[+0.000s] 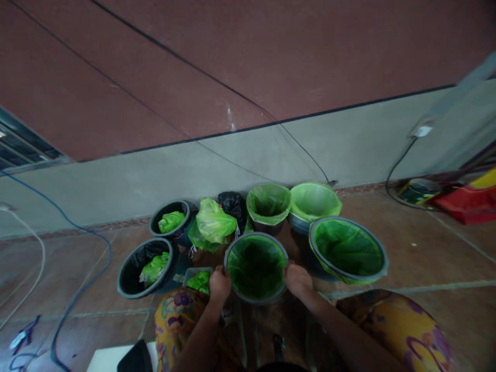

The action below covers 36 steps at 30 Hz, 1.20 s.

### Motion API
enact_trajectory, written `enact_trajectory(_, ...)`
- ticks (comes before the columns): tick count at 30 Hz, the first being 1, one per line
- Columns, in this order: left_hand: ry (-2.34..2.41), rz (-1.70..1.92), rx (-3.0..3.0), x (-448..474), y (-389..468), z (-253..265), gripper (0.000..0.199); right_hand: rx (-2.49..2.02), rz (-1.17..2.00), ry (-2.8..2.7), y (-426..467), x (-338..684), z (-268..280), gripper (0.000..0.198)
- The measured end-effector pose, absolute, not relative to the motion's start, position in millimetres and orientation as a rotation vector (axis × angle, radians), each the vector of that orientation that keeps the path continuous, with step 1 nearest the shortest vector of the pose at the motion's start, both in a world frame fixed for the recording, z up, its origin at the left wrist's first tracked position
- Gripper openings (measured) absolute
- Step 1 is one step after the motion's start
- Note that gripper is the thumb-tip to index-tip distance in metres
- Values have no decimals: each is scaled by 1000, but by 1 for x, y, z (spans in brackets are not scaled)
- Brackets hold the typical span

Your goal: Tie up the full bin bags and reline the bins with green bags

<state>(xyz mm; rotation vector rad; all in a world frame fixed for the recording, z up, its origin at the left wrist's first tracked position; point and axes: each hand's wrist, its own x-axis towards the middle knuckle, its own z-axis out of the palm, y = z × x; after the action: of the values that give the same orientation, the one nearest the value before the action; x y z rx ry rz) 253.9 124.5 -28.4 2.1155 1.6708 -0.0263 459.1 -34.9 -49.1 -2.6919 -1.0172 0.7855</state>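
Wall [248, 62]: dark red over the upper frame, pale grey under a slanting dark stripe.
Floor [434, 253]: brown tiles with light joints, across the lower frame.
Patterned cloth [406, 330]: yellow and purple, over the person's knees at lower right and lower left of centre.
Wide bin [349, 248]: right of centre, with a grey rim and a green liner.
Held bin [256, 266]: lower centre of the frame, between the two hands, its round grey rim toward the camera and a green liner inside.
Back bins: two near the wall, one at centre [268, 204] and one just right of it [314, 200], both with pale green liners folded over their rims.
Left bins: two dark ones left of centre, the nearer [132, 268] and the farther [157, 219], each with crumpled green plastic inside.
Green bag [217, 221]: a bunched pale heap left of centre, beside a black bag [231, 203].
Left hand [220, 285]: closed on the left side of the rim.
Right hand [297, 279]: closed on the right side of the rim.
Small tub [188, 276]: just left of the left hand, with green plastic in it.
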Motion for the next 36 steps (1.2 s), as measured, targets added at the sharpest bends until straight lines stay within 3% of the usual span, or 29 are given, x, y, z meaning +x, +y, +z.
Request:
enact_trajectory(15,1712,-125,2096,258,123,-47,28,-2753,787,-1200,-25,453,-72,37)
enact_trajectory(36,1749,-87,2144,257,120,-70,27,-2768,960,-958,-20,452,-79,32)
